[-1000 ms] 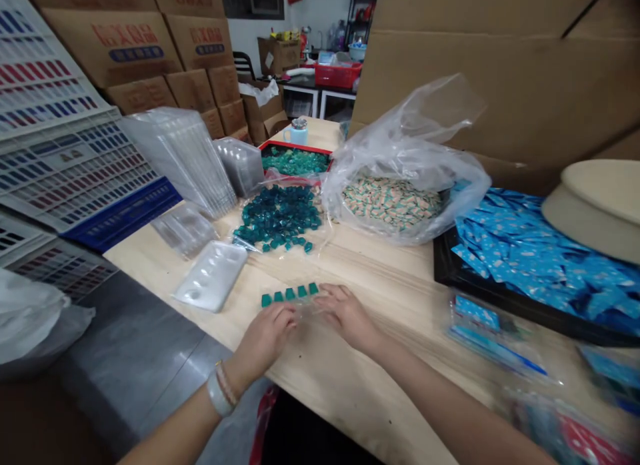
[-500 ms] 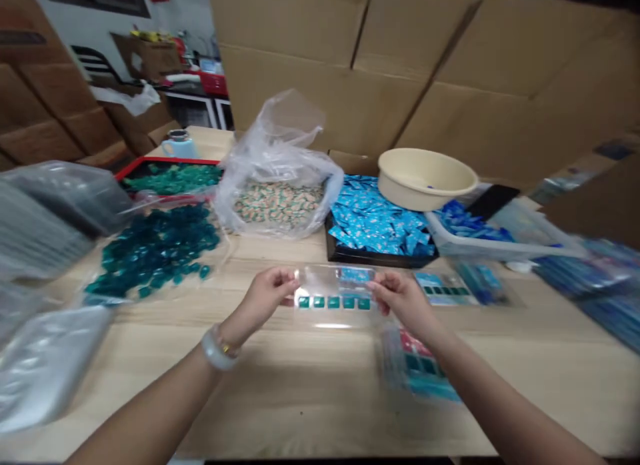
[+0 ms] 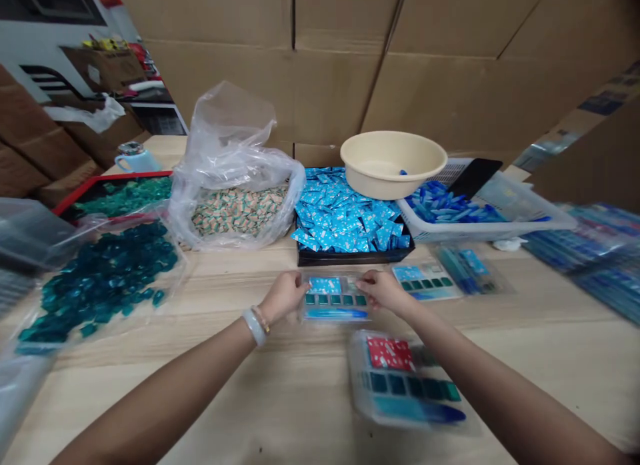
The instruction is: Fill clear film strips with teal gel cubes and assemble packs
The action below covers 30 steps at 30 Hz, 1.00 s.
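A clear plastic tray (image 3: 336, 300) is held at both ends near the middle of the table. A blue printed packet (image 3: 325, 286), a row of several dark green squares and a light-to-dark blue pen (image 3: 336, 314) show in it or through it. Whether another tray lies beneath cannot be made out. My left hand (image 3: 285, 296) pinches the tray's left edge. At its upper right side my right hand (image 3: 381, 290) pinches with thumb and fingers. Closer to me lies a blurred stack of filled trays (image 3: 360, 378) with a red packet on top, partly behind my right forearm.
Filled trays (image 3: 427, 282) lie right of my hands. Behind are a black box of blue packets (image 3: 350, 215), a cream basin (image 3: 394, 155), a white basket (image 3: 535, 226) of blue pens and a plastic bag (image 3: 230, 175) of small packets. Dark teal gems (image 3: 110, 272) spread at left.
The view has swung right, so the table's things appear shifted left. The held tray, which showed mainly green squares, now shows a blue packet upper left and a blue pen too.
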Motion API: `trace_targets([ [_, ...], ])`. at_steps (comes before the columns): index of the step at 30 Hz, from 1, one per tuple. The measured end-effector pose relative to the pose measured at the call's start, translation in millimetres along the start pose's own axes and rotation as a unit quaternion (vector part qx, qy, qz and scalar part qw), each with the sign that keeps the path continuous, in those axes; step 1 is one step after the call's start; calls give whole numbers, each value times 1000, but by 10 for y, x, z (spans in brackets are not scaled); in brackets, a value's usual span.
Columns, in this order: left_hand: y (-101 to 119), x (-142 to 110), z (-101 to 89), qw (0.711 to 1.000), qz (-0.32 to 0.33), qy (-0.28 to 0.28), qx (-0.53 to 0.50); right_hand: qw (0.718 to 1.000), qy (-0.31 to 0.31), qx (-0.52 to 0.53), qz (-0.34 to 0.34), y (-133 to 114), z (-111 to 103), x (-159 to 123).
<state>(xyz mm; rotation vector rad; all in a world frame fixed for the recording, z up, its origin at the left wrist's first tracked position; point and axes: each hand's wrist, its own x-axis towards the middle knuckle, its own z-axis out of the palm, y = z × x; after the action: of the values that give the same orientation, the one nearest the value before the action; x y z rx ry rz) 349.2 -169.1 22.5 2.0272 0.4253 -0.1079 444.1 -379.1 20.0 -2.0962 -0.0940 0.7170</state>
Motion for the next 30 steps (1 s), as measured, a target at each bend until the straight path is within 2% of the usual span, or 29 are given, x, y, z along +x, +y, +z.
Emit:
trace_targets([
  [3,44,-39,32,992,92,81,30,999,12,31,-12,18,-31,-40],
  [5,66,-41,61,990,107,89,2,997,10,76,-15,26,-46,-65],
  [8,99,-34,83,993,69,73,-63,987,2,160,-24,37,-50,-85],
  [11,165,-52,69,981,8,57,-186,972,34,228,-39,31,-42,-90],
  [14,278,-95,26,938,-38,-13,-344,959,10,277,-57,-25,-58,-109],
  [17,460,-125,-26,897,-46,-58,-436,946,-24,315,-79,-159,-147,-174],
  [22,902,-110,-60,874,-6,-81,-479,954,14,287,-84,-438,-481,-353],
  [24,1011,-97,-36,871,-12,-99,-482,960,19,269,-69,-478,-586,-406],
  [28,941,-75,36,869,-77,-82,-481,952,-60,300,-19,-402,-554,-413],
  [30,831,-64,43,866,-91,-67,-487,934,-79,347,-38,-347,-441,-381],
])
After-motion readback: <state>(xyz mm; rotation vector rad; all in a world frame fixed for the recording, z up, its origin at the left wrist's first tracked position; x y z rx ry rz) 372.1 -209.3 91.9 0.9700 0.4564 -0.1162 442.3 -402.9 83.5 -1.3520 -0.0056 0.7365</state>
